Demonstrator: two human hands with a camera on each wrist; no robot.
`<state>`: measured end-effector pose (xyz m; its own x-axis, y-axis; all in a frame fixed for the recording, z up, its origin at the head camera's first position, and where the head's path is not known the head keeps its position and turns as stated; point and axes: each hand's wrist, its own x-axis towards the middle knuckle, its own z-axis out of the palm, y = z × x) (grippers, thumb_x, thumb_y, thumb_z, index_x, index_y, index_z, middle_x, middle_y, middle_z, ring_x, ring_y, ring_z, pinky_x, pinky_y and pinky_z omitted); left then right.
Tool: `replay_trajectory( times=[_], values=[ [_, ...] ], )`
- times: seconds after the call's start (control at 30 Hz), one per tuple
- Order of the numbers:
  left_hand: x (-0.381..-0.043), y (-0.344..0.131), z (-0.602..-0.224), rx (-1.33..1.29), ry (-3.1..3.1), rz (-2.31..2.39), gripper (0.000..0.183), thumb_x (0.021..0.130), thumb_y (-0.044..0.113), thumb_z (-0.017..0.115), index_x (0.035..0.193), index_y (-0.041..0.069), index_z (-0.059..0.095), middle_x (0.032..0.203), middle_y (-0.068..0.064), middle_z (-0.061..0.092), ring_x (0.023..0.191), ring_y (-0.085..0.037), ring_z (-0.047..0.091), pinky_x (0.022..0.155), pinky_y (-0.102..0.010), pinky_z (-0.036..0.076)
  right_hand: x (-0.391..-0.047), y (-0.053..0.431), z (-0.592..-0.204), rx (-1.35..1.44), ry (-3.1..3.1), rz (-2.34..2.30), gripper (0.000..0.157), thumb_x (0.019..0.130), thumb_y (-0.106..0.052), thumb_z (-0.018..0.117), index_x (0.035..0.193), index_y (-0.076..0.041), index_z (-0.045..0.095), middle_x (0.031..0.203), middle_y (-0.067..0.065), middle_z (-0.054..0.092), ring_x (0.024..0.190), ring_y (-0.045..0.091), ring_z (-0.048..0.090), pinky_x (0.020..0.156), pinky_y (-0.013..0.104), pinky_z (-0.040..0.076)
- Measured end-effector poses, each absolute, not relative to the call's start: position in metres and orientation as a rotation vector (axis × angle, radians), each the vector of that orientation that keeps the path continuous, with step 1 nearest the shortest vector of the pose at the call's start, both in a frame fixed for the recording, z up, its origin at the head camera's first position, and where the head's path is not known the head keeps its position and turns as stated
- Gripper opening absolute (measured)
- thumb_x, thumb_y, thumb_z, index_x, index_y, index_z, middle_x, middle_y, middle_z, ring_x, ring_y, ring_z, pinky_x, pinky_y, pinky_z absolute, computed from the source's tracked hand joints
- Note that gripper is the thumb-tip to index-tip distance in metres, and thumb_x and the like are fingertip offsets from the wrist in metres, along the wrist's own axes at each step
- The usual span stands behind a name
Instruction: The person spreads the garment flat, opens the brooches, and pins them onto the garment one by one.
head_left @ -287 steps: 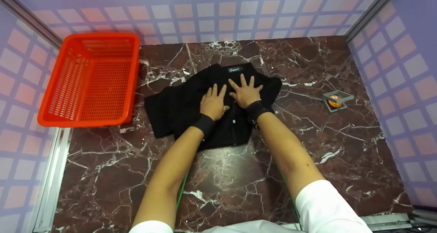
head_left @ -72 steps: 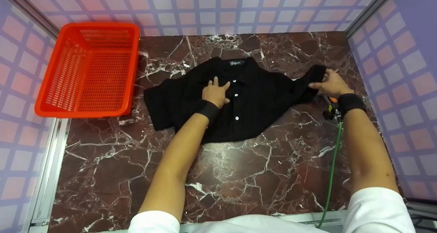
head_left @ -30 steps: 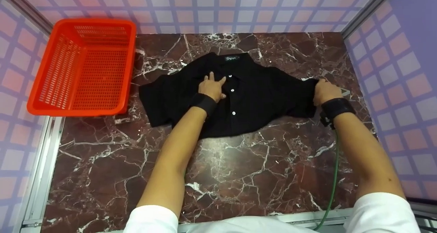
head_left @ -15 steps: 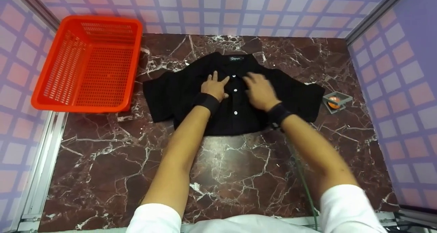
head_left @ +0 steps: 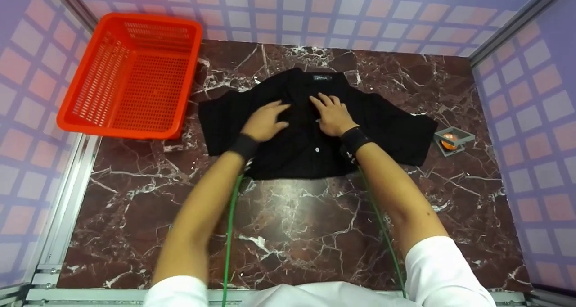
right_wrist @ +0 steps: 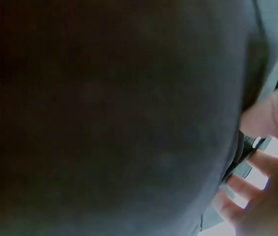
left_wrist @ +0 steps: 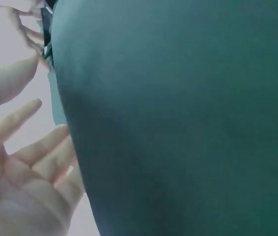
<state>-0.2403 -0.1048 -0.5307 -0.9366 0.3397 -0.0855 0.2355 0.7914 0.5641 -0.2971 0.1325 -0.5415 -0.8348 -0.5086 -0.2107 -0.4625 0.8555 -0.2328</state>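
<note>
Head view: the shirt (head_left: 297, 138) lies on the table (head_left: 310, 235) beneath both hands, the left hand (head_left: 263, 122) over its left half, fingers extended and thumb apart, the right hand (head_left: 334, 117) at the button strip, fingers loosely extended.

Left wrist view: cloth fills most of the frame, beside the left hand's spread fingers.

Right wrist view: dark cloth borders the right hand's separated fingers.

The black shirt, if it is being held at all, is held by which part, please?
Nothing appears held; the left hand and right hand lie over the black shirt.
</note>
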Motion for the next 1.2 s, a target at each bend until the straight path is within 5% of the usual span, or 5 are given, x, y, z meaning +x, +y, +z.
replay_trajectory(
  times=[0.43, 0.73, 0.9, 1.03, 1.2],
  values=[
    [-0.131, -0.164, -0.536, -0.232, 3.120, 1.072, 0.029, 0.090, 0.011, 0.068, 0.116, -0.002, 0.065, 0.109, -0.021, 0.060, 0.104, -0.040, 0.059, 0.093, -0.050, 0.047, -0.293, 0.114, -0.541, -0.888, 2.791, -0.245, 0.056, 0.103, -0.029, 0.051, 0.156, -0.020, 0.039, 0.163, 0.022, 0.023, 0.149, 0.042, 0.020, 0.117, 0.057, 0.022],
    [-0.112, -0.167, -0.544, -0.328, 2.988, 0.897, 0.041, 0.090, 0.023, 0.070, 0.122, -0.002, 0.065, 0.109, -0.022, 0.067, 0.098, -0.043, 0.065, 0.086, -0.054, 0.051, -0.294, 0.113, -0.545, -0.818, 2.781, -0.194, 0.057, 0.102, -0.029, 0.053, 0.157, -0.022, 0.038, 0.164, 0.018, 0.020, 0.149, 0.041, 0.021, 0.114, 0.057, 0.027],
    [-0.117, -0.156, -0.543, -0.395, 3.015, 0.923, 0.025, 0.087, 0.035, 0.076, 0.083, 0.012, 0.068, 0.081, -0.009, 0.070, 0.078, -0.035, 0.067, 0.070, -0.051, 0.051, -0.295, 0.113, -0.546, -0.793, 2.759, -0.217, 0.056, 0.103, -0.029, 0.053, 0.157, -0.023, 0.038, 0.165, 0.016, 0.021, 0.148, 0.040, 0.022, 0.113, 0.057, 0.029],
    [-0.121, -0.152, -0.545, -0.137, 3.127, 0.940, 0.021, 0.088, 0.028, 0.075, 0.074, 0.013, 0.074, 0.077, -0.005, 0.070, 0.074, -0.032, 0.067, 0.065, -0.048, 0.052, -0.297, 0.113, -0.546, -0.793, 2.745, -0.218, 0.057, 0.103, -0.030, 0.053, 0.157, -0.024, 0.038, 0.165, 0.016, 0.021, 0.148, 0.040, 0.023, 0.113, 0.058, 0.030],
    [-0.126, -0.156, -0.555, 0.540, 3.110, 0.924, 0.013, 0.091, 0.010, 0.068, 0.086, -0.001, 0.073, 0.088, -0.014, 0.067, 0.093, -0.036, 0.062, 0.091, -0.047, 0.049, -0.297, 0.114, -0.546, -0.781, 2.736, -0.247, 0.057, 0.102, -0.030, 0.055, 0.156, -0.023, 0.039, 0.164, 0.016, 0.022, 0.147, 0.041, 0.024, 0.112, 0.059, 0.031]
  ],
)
